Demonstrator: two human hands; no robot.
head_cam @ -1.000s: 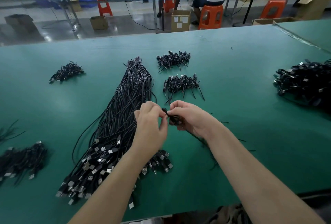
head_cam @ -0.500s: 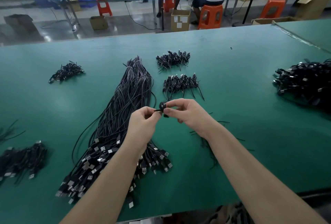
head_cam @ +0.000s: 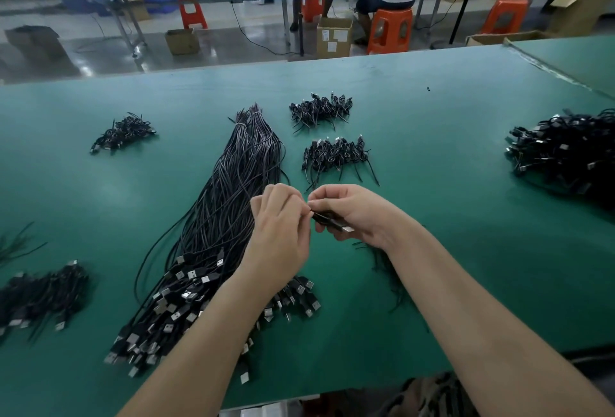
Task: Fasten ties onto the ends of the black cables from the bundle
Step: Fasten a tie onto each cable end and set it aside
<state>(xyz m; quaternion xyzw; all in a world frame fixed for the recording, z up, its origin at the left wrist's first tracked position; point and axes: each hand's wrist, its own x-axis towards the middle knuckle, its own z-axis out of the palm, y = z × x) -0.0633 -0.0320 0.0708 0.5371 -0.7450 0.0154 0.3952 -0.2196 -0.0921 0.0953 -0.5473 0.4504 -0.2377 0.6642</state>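
Note:
A long bundle of black cables (head_cam: pixel 229 203) lies on the green table (head_cam: pixel 449 157), its USB plugs fanned out near the front edge. Above the table, to the right of the bundle, my right hand (head_cam: pixel 352 213) grips a coiled black cable (head_cam: pixel 332 220) whose silver plug points right. My left hand (head_cam: pixel 283 233) meets it from the left and pinches the coil's end with thumb and fingers. Whether a tie is in that pinch I cannot tell. Loose black ties (head_cam: pixel 386 263) lie under my right wrist.
Small heaps of coiled cables sit behind my hands (head_cam: pixel 336 157), further back (head_cam: pixel 319 110), at back left (head_cam: pixel 123 133) and front left (head_cam: pixel 40 296). A large pile (head_cam: pixel 565 153) fills the right side. Beyond the table a person sits on an orange stool.
My hands have come closer together and dropped slightly. The coil, held up between fingertips half a second ago, is now flattened in my right hand with its plug pointing right.

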